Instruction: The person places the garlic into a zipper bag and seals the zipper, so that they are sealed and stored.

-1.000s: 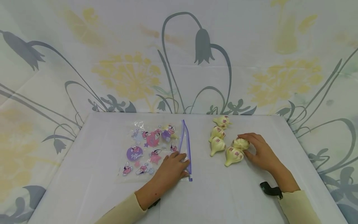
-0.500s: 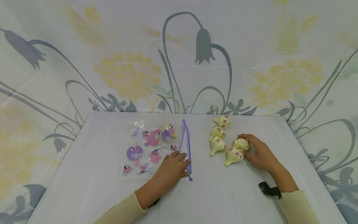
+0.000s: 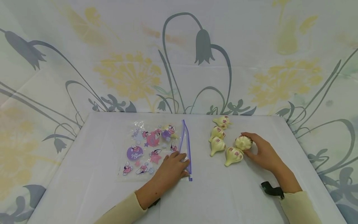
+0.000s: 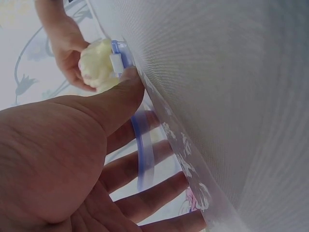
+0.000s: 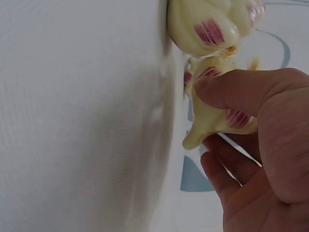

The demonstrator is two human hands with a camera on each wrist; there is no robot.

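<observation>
Right hand: The held bulb is grasped by the right hand (image 3: 263,152), pinched between thumb and fingers; in the right wrist view the thumb is laid across its side.
Held garlic bulb (image 3: 243,143): It is located at the right of the loose bulbs, its rounded base turned up toward the head camera and its neck directed down. Whether the table is touched by it cannot be told.
Adjacent garlic bulb (image 3: 233,156): It is placed just beside the held one, toward the person and slightly left, its neck pointed to the person.
Line of three: A far garlic bulb (image 3: 222,122), a middle garlic bulb (image 3: 218,133) and a near garlic bulb (image 3: 217,146) are laid between the bag and the pair.
Left hand: Nothing is clasped by the left hand (image 3: 173,166); it is rested, fingers extended and spread, on the bag's mouth end, its thumb near the white slider (image 4: 116,63).
Zip bag (image 3: 139,161): The clear bag, printed with pink and purple cartoon figures, is laid flat; its purple zip strip (image 3: 189,152) is turned toward the bulbs.
Bagged garlic bulb (image 3: 169,128): It is partly seen through the printed film.
Setting: A white-covered table (image 3: 218,193) is backed by a flower-printed backdrop (image 3: 251,37).
</observation>
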